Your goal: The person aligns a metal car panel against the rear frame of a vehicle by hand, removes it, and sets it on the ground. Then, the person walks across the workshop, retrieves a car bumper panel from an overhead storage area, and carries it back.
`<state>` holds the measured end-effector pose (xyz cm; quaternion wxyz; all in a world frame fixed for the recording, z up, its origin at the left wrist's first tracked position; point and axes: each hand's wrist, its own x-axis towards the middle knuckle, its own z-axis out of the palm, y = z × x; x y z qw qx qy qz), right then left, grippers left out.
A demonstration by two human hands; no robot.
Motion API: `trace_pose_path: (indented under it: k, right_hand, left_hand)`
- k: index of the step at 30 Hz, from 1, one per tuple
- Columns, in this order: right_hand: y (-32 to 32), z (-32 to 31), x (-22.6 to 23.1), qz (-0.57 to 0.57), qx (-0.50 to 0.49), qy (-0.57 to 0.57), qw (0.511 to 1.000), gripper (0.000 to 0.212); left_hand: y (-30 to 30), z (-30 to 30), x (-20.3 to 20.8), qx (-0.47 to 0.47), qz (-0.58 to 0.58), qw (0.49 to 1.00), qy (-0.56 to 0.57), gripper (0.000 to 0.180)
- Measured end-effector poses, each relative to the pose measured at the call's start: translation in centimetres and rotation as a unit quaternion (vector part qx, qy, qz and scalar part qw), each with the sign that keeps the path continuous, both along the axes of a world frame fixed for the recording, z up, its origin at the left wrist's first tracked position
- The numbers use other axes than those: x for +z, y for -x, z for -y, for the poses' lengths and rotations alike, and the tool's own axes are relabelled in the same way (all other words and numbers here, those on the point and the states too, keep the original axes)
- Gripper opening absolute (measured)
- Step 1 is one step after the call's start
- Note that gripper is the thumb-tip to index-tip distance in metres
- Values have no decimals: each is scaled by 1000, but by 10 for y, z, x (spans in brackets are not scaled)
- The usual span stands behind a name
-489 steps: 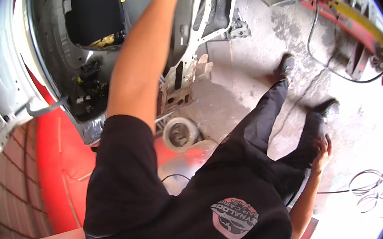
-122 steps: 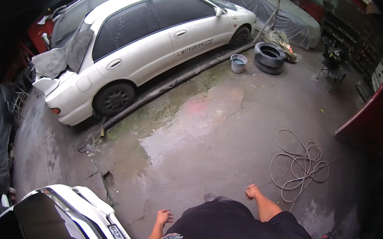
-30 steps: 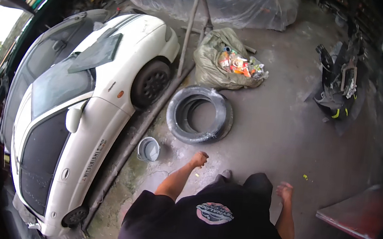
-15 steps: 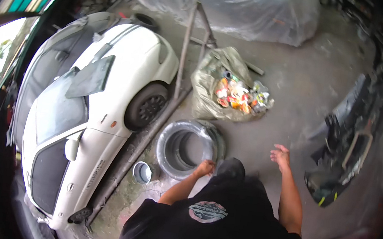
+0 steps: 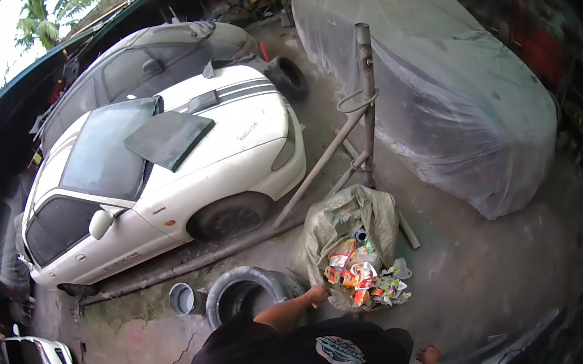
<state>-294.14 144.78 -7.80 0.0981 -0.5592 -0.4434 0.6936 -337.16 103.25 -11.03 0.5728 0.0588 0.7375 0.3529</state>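
My left hand (image 5: 318,296) is loosely curled, with nothing visible in it. In the picture it overlaps the lower left edge of a large olive-green sack (image 5: 322,232); I cannot tell whether they touch. Wrappers and other colourful litter (image 5: 360,270) fill the sack's mouth and spill to the right. Beside my left forearm lie stacked tyres (image 5: 222,296), partly hidden by my arm and black shirt. My right hand (image 5: 428,354) hangs low at my right side with its fingers apart and holds nothing.
A white car (image 5: 201,150) with a dark panel (image 5: 170,138) on its bonnet stands at left, a grey car behind it. A metal pole frame (image 5: 366,104) rises beyond the sack. Plastic sheeting (image 5: 453,92) drapes a large shape. A bucket (image 5: 182,299) stands near the tyres.
My view has tilted up and shifted, so the sack and tyres sit lower in the picture. My left hand now appears by the sack instead of the tyres; my right hand is lower.
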Motion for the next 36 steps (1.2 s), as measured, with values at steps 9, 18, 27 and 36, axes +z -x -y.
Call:
trace_pose_path:
  k: [9, 18, 27, 36]
  right_hand:
    - [43, -168, -39, 96, -76, 51, 991, 33]
    - [191, -485, -16, 66, 24, -10, 997, 40]
    - [397, -655, 20, 90, 162, -103, 977, 32]
    - [457, -528, 11, 113, 367, -17, 923, 33]
  left_hand:
    - [117, -304, 106, 8, -190, 976, -105, 37]
    - [131, -418, 88, -61, -88, 986, 127, 33]
    - [200, -554, 122, 126, -158, 978, -40, 38]
    - [131, -493, 130, 246, -110, 962, -45, 38]
